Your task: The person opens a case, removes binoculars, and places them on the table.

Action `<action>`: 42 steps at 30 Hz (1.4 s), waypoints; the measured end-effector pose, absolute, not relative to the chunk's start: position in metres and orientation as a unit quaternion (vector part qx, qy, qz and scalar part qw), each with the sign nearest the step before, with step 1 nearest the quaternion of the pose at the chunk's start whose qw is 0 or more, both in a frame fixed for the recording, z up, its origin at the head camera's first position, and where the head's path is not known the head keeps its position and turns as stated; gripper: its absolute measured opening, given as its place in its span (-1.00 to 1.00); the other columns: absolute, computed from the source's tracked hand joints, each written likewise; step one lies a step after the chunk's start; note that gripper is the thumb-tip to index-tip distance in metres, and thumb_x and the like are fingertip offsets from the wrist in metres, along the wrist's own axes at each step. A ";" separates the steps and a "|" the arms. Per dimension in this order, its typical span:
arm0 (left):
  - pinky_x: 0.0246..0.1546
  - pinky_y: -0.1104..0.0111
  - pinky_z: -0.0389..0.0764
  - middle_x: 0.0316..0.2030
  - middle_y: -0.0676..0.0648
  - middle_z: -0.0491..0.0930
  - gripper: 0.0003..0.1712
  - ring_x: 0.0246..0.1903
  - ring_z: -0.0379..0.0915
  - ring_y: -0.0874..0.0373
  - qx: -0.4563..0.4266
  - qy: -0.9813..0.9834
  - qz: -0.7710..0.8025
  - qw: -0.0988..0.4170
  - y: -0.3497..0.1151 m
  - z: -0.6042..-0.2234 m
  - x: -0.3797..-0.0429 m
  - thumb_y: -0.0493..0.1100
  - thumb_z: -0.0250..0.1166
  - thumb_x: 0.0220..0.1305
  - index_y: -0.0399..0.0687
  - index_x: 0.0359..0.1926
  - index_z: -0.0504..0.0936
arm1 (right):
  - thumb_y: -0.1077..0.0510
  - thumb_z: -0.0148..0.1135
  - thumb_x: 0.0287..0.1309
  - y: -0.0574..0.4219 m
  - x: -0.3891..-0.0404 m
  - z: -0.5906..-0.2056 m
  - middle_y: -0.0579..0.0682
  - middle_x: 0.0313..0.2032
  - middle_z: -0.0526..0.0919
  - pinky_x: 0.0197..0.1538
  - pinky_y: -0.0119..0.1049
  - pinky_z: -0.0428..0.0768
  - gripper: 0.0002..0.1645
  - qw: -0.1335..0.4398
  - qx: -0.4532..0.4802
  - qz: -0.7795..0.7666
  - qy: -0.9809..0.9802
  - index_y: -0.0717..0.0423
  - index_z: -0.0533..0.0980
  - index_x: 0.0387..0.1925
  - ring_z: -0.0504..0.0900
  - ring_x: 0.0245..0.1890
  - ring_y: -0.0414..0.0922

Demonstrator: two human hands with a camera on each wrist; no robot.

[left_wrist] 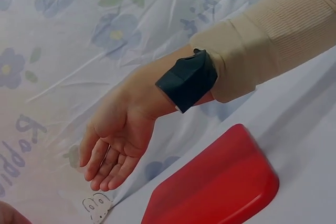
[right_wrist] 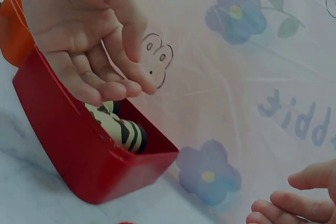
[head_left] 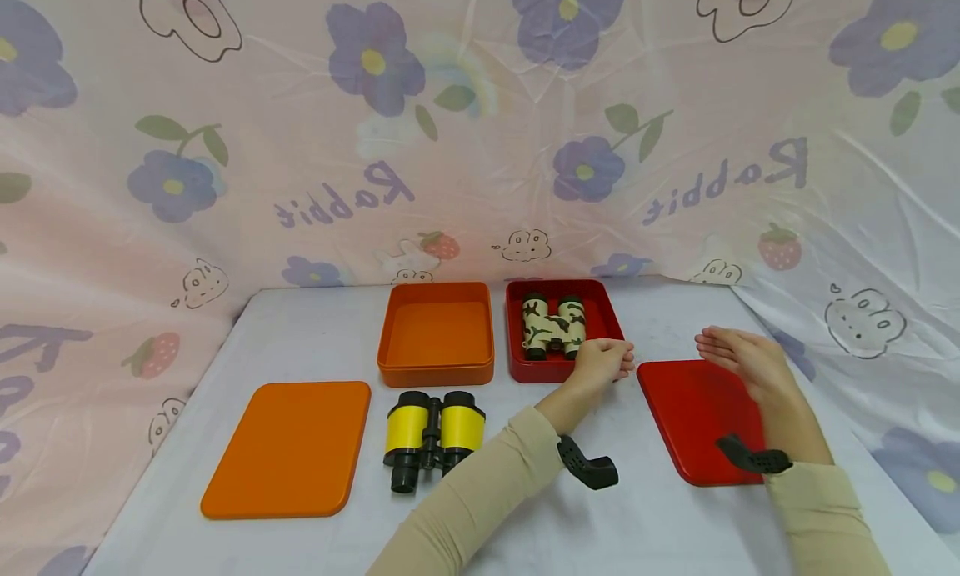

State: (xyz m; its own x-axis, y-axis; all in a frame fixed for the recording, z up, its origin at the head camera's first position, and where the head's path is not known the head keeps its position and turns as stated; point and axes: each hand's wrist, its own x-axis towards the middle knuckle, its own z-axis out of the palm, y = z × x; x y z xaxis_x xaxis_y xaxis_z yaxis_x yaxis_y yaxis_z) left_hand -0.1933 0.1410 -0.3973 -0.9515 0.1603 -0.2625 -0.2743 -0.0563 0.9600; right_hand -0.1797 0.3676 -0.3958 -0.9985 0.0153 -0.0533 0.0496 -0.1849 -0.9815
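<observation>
My left hand (head_left: 600, 363) hovers at the right front corner of the red box (head_left: 517, 334), its fingers loosely curled and holding nothing. Inside that box lie camouflage binoculars (head_left: 555, 324). From the right wrist view, the left hand (right_wrist: 84, 35) overlaps the box's rim and hides part of the binoculars (right_wrist: 123, 129). Over the far edge of the red lid (head_left: 697, 426) is my right hand (head_left: 750, 363), fingers relaxed, palm turned inward. The left wrist view has this right hand (left_wrist: 123, 129) holding nothing, above the lid (left_wrist: 220, 177).
Left of the red box stands an orange box (head_left: 435, 334). Yellow and black binoculars (head_left: 405, 426) lie in front of it, partly behind my left sleeve. An orange lid (head_left: 288, 451) rests at the left. A patterned cloth (head_left: 480, 126) hangs behind the white tabletop (head_left: 615, 526).
</observation>
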 end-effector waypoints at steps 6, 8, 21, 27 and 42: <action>-0.16 0.35 0.74 -0.28 -0.21 0.72 -0.75 -0.48 0.53 0.27 -0.046 0.664 0.734 0.137 0.134 -0.393 -0.201 -0.25 0.15 0.34 -0.29 -0.16 0.71 | 0.18 0.00 0.39 0.353 -0.186 -0.390 -0.23 -0.42 0.77 -0.28 -0.49 0.71 -0.62 0.013 0.020 -0.764 0.645 -0.15 0.68 -0.43 0.75 -0.41 -0.31; -0.14 0.34 0.73 -0.24 -0.22 0.72 -0.74 -0.45 0.55 0.25 -0.043 0.665 0.734 0.131 0.130 -0.392 -0.204 -0.25 0.13 0.36 -0.29 -0.14 0.70 | 0.17 0.00 0.39 0.349 -0.188 -0.389 -0.24 -0.42 0.76 -0.28 -0.49 0.71 -0.62 0.013 0.024 -0.759 0.650 -0.16 0.68 -0.44 0.75 -0.41 -0.32; 0.05 0.27 0.67 -0.07 -0.20 0.68 -0.70 -0.11 0.63 0.02 -0.052 0.666 0.736 0.106 0.107 -0.386 -0.222 -0.18 0.09 0.41 -0.23 -0.02 0.65 | 0.15 -0.02 0.41 0.325 -0.199 -0.384 -0.28 -0.39 0.76 -0.23 -0.53 0.70 -0.64 0.031 -0.003 -0.737 0.676 -0.21 0.64 -0.41 0.74 -0.37 -0.36; 0.15 0.21 0.62 0.00 -0.23 0.65 -0.68 0.02 0.59 -0.05 -0.044 0.672 0.735 0.080 0.097 -0.386 -0.228 -0.19 0.07 0.41 -0.27 0.02 0.61 | 0.11 -0.04 0.42 0.310 -0.206 -0.382 -0.34 -0.35 0.74 -0.18 -0.54 0.69 -0.66 0.040 -0.005 -0.705 0.708 0.21 0.51 0.04 0.73 -0.30 -0.39; -0.09 0.37 0.56 0.06 -0.14 0.59 -0.67 -0.09 0.49 0.14 -0.072 0.708 0.700 0.051 0.076 -0.388 -0.243 -0.15 0.08 0.41 -0.17 0.07 0.61 | -0.05 -0.08 0.44 0.271 -0.225 -0.381 -0.05 0.04 0.67 0.12 -0.47 0.59 -0.26 0.078 0.026 -0.609 0.789 0.41 0.13 0.39 0.65 -0.16 -0.50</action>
